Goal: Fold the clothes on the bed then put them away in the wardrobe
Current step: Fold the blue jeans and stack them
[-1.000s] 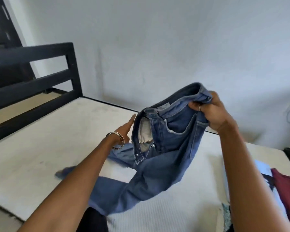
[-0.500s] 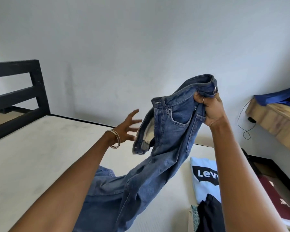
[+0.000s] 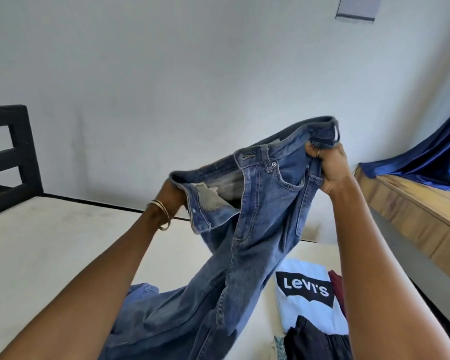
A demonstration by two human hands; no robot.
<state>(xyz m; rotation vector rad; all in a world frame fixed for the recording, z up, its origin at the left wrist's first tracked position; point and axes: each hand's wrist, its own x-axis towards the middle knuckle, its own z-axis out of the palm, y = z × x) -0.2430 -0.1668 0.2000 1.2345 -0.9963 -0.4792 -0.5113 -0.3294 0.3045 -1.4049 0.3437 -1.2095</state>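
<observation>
A pair of blue jeans [image 3: 247, 255] hangs in the air above the bed [image 3: 50, 242], waistband up and fly open, its legs trailing down onto the mattress. My right hand [image 3: 327, 167] grips the right side of the waistband in a fist. My left hand [image 3: 173, 193], with bangles on the wrist, has reached the left side of the waistband; the denim hides its fingers. A folded light-blue Levi's T-shirt [image 3: 304, 294] lies on the bed at the right, with a dark garment [image 3: 312, 341] and a maroon one [image 3: 335, 284] beside it.
The black bed frame [image 3: 16, 162] rises at the far left. A white wall stands behind the bed. A wooden shelf [image 3: 413, 216] with dark blue satin cloth [image 3: 431, 157] on it runs along the right side.
The jeans have gone up higher with my right hand. My left hand, open and apart from them before, has moved in to the left side of the waistband. The view has tilted up and right.
</observation>
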